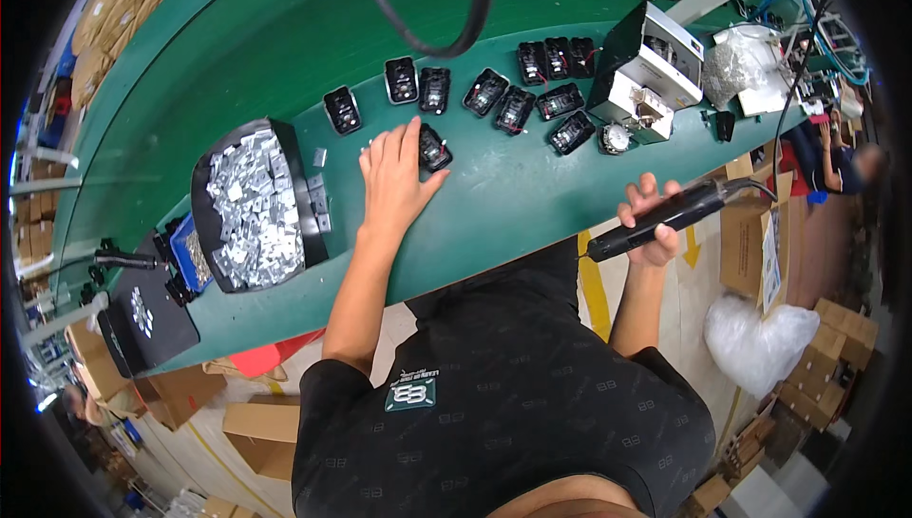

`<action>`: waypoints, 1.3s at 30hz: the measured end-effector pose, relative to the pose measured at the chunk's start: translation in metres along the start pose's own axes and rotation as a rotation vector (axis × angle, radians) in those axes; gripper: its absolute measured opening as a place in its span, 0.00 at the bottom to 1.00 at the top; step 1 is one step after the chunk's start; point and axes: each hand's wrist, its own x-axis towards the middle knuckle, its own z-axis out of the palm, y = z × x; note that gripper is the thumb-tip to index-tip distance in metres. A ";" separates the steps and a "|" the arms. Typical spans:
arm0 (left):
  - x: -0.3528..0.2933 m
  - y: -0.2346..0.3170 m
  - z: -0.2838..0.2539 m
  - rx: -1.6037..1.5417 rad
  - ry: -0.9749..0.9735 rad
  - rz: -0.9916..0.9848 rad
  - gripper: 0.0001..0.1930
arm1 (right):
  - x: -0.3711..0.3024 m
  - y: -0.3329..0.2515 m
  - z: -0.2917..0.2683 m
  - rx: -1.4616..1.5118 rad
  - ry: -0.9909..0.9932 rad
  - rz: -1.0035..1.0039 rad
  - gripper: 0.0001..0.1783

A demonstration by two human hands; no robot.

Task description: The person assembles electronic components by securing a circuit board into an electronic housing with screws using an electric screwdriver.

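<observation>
My left hand point(391, 174) rests on the green bench, its thumb and index finger spanning a small black plastic housing point(435, 150) that lies flat. The other fingers are stretched out beside it. In my right hand point(650, 222) is a black electric screwdriver point(655, 221), held off the bench's near edge with its bit pointing left; a cable runs from its rear end. Beyond my left hand several similar open housings lie on the bench, among them one housing point(342, 110) to the left and another housing point(485, 92) to the right.
A black bin point(313, 247) full of small metal plates stands left of my arm, with a blue tray point(191, 254) of small parts beyond it. An open white box point(655, 53) stands at the right. A thick black cable point(446, 48) hangs overhead. Another person point(836, 157) is at far right.
</observation>
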 end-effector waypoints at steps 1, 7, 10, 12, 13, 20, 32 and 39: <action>-0.005 -0.007 -0.002 -0.016 -0.034 0.013 0.45 | 0.001 0.001 0.007 0.023 0.132 -0.077 0.33; -0.014 0.011 -0.033 -0.110 -0.242 0.096 0.47 | 0.044 -0.017 0.010 -0.546 0.442 -0.353 0.27; -0.004 -0.006 -0.041 -0.165 -0.123 0.041 0.45 | 0.055 -0.006 -0.002 -0.587 0.375 -0.367 0.27; 0.017 -0.027 -0.048 -0.027 0.044 0.040 0.43 | 0.054 -0.001 -0.009 -0.604 0.364 -0.266 0.30; 0.029 -0.033 -0.055 0.037 0.063 -0.017 0.43 | 0.053 0.003 -0.013 -0.709 0.364 -0.218 0.31; 0.051 -0.068 -0.049 0.252 -0.192 -0.179 0.46 | 0.058 0.020 -0.024 -0.690 0.203 -0.300 0.23; 0.062 -0.066 -0.028 0.084 -0.010 -0.280 0.44 | 0.103 -0.067 -0.019 -0.635 0.465 -0.646 0.21; 0.065 -0.067 -0.021 0.012 0.044 -0.247 0.44 | 0.123 -0.063 -0.026 -0.669 0.491 -0.668 0.22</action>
